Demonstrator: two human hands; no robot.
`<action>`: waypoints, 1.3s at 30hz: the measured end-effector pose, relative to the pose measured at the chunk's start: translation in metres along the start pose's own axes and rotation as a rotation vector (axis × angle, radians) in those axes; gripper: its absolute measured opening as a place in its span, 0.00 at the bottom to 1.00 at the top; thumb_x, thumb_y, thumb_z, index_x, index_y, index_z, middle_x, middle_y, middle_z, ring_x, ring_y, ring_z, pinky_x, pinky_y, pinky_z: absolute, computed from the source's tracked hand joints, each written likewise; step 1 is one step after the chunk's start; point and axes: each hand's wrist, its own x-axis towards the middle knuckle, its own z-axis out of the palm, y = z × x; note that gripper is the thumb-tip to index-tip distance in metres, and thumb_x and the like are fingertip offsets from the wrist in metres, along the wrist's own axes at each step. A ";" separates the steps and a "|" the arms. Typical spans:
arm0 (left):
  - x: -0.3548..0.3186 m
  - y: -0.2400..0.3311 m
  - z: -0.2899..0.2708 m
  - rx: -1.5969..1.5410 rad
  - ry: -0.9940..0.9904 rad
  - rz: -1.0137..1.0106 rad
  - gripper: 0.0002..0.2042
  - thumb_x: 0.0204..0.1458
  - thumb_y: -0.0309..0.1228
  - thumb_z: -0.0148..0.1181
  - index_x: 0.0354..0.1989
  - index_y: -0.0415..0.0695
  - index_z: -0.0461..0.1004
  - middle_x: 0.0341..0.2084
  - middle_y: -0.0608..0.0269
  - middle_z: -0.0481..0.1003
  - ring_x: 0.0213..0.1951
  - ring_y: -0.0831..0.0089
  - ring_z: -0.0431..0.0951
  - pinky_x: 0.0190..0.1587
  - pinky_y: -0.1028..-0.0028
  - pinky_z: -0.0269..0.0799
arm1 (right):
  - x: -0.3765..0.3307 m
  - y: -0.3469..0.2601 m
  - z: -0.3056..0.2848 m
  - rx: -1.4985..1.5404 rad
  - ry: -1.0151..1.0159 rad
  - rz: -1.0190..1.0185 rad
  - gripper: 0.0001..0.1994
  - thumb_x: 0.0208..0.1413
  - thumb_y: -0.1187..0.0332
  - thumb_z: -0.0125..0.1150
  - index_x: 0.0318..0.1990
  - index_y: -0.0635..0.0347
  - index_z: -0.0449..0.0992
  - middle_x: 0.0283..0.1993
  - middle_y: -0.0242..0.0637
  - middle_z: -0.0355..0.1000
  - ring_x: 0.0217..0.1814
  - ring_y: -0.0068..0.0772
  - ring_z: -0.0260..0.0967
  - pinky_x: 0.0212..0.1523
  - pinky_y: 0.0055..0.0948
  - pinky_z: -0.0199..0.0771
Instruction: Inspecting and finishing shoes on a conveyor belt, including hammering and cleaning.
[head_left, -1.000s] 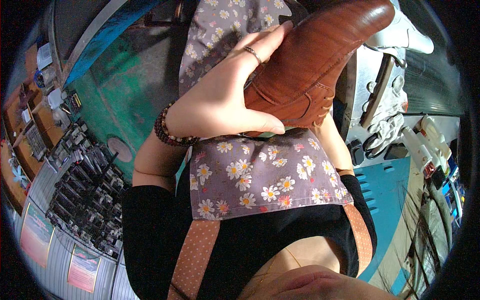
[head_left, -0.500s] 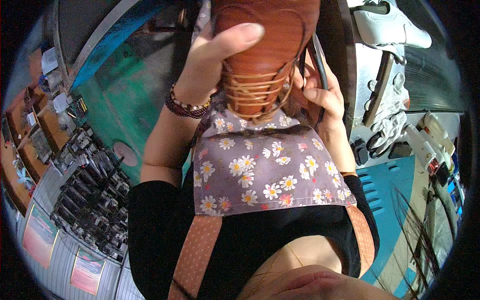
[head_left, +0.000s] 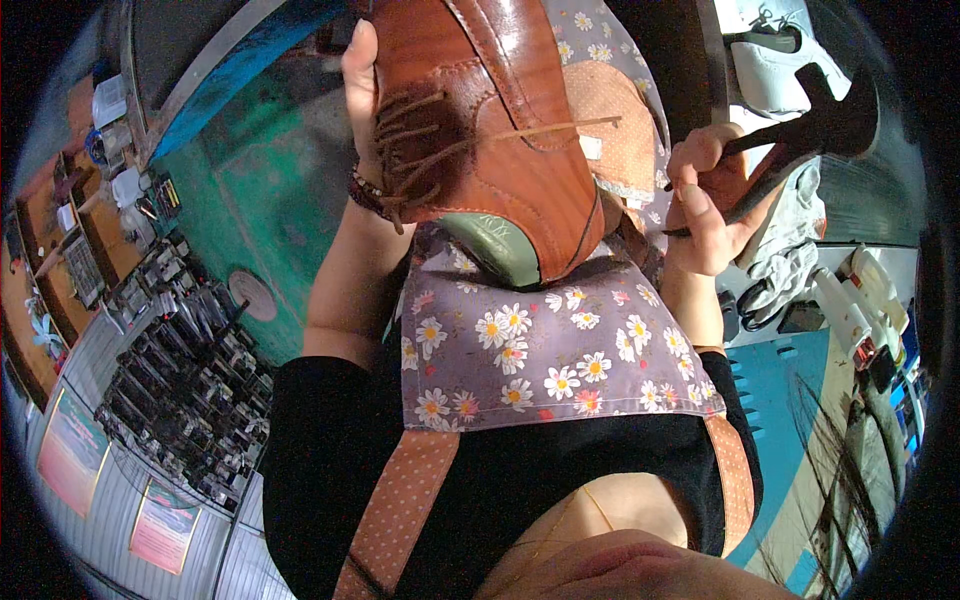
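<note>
Grasping a brown leather lace-up shoe by its left side, the left hand wears a dark beaded bracelet; from my end most of its fingers are hidden behind the leather. I see the shoe held tilted in front of a purple-grey daisy-print apron, with a smooth green surface showing at its lower edge. One loose end of the brown lace reaches across its side toward the right. To the shoe's right, apart from it, I see the right hand curled around the spread handles of a black metal pincer-like tool. On my screen, the tool's head overlaps a white shoe at the far right, where crumpled pale gloves also lie.
</note>
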 end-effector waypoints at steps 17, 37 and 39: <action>0.000 -0.038 0.022 0.074 0.483 0.018 0.37 0.51 0.61 0.47 0.61 0.43 0.59 0.58 0.57 0.65 0.57 0.58 0.66 0.60 0.56 0.60 | 0.031 0.014 -0.007 -0.704 -0.536 -0.420 0.32 0.32 0.76 0.63 0.53 0.71 0.69 0.37 0.46 0.72 0.32 0.38 0.71 0.31 0.32 0.74; 0.001 -0.025 0.000 -0.014 0.568 0.072 0.45 0.46 0.71 0.41 0.61 0.42 0.58 0.49 0.48 0.68 0.53 0.52 0.69 0.55 0.50 0.67 | 0.042 0.028 0.009 -0.236 -0.131 -0.132 0.37 0.39 0.80 0.59 0.63 0.65 0.60 0.49 0.45 0.71 0.41 0.29 0.70 0.39 0.26 0.71; 0.003 -0.022 0.004 0.053 0.600 0.040 0.46 0.45 0.71 0.42 0.61 0.43 0.57 0.50 0.49 0.67 0.54 0.53 0.68 0.56 0.49 0.65 | 0.045 0.023 0.011 -0.118 -0.183 -0.105 0.38 0.38 0.80 0.60 0.64 0.64 0.59 0.47 0.43 0.73 0.40 0.28 0.70 0.39 0.25 0.71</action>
